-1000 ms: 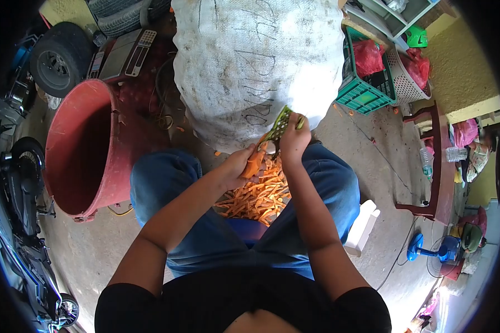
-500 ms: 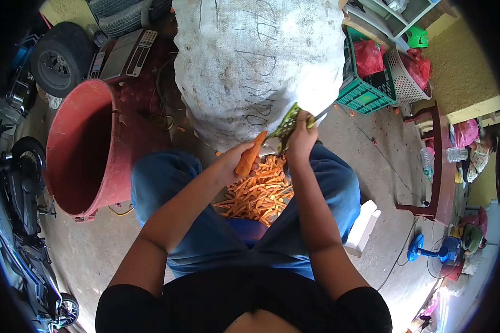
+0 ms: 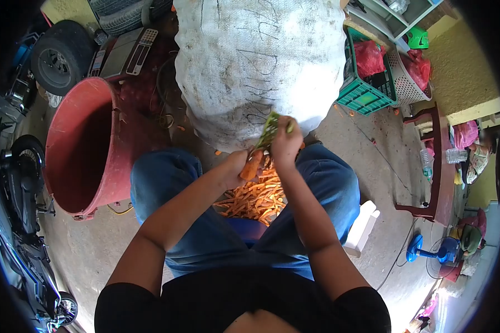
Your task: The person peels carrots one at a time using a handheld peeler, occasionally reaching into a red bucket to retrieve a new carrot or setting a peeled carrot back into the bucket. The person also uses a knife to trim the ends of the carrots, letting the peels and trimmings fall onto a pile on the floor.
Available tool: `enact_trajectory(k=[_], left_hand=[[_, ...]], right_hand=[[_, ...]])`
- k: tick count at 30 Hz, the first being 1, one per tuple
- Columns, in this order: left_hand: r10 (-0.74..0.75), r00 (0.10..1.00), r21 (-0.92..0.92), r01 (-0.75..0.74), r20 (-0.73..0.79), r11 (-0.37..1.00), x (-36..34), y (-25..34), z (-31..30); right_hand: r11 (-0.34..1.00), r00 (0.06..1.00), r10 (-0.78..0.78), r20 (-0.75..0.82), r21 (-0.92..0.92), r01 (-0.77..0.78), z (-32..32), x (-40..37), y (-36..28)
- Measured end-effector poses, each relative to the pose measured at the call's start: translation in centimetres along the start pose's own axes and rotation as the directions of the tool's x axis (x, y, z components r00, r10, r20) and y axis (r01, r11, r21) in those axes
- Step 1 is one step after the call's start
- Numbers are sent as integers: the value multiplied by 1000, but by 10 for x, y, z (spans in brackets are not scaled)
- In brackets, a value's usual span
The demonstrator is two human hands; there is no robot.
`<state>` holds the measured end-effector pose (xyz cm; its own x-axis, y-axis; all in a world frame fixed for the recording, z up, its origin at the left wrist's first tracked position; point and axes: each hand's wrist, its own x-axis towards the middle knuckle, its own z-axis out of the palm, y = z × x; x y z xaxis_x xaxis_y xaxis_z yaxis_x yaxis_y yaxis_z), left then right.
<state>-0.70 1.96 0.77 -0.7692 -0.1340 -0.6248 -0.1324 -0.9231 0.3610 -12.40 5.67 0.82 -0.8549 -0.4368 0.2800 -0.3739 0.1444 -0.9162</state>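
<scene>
My left hand [image 3: 236, 166] is wrapped round a peeled-looking orange carrot [image 3: 252, 166], above a heap of orange strips [image 3: 254, 198]. In my right hand [image 3: 286, 143] is a green, perforated hand-held cutter [image 3: 268, 130], tilted over the carrot's far end. The cutter seems to touch the carrot; its working edge is hidden and slightly blurred. The strips lie in a dark blue basin [image 3: 246, 228] between my knees, its near rim showing.
A large white woven sack [image 3: 250, 72] stands right in front of me. On the left is a big red tub [image 3: 83, 150]. A green crate [image 3: 366, 89] and a white basket [image 3: 414, 77] are at the right. A white box-like piece [image 3: 363, 228] lies by my right knee.
My right hand has moved left and slightly down, carrying the cutter onto the carrot. My left hand has shifted only a little, and the carrot now lies partly under the cutter.
</scene>
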Motion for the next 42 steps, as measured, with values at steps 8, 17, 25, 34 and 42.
enact_trajectory(k=[8, 17, 25, 34, 42], left_hand=[[-75, 989, 215, 46, 131, 975, -16, 8, 3], [79, 984, -33, -74, 157, 997, -2, 7, -6], [128, 990, -62, -124, 56, 990, 5, 3, -9], [-45, 995, 337, 72, -88, 939, -28, 7, 20], [164, 984, 286, -178, 71, 942, -19, 16, 7]], right_hand=[[941, 878, 339, -336, 125, -316, -39, 74, 55], [899, 957, 207, 204, 346, -268, 2, -11, -12], [994, 996, 55, 76, 86, -62, 1, -12, -13], [984, 952, 148, -268, -55, -169, -32, 67, 39], [913, 942, 301, -147, 328, -241, -23, 47, 21]])
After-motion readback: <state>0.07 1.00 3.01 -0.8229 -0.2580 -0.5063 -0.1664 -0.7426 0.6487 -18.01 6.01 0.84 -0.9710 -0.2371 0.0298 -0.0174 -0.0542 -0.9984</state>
